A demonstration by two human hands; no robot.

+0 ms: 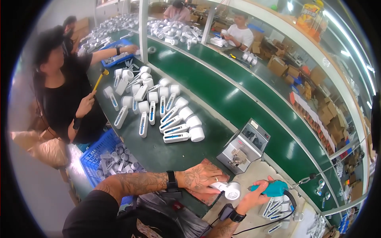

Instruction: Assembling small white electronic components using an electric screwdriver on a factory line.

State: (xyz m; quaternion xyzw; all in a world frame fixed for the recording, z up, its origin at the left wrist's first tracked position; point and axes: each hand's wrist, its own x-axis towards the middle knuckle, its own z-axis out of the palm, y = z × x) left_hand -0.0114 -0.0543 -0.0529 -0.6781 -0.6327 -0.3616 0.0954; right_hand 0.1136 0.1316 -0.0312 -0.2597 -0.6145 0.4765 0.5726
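- White, round-headed plastic gadget [232, 192] is by the flat rust-red mat [206, 198].
- Left hand [201, 177], half closed, holds its handle.
- Right hand [253, 197] wraps around a teal power screwdriver [277, 189].
- Maybe screwing; next needs steady aim.

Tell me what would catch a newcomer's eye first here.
Probably the bright teal power tool in the right hand, at lower right, near the round-headed white device held under the left hand. Next, the cluster of similar white devices on the dark green table beyond. Then the yellow-handled hammer in a co-worker's hand at left.
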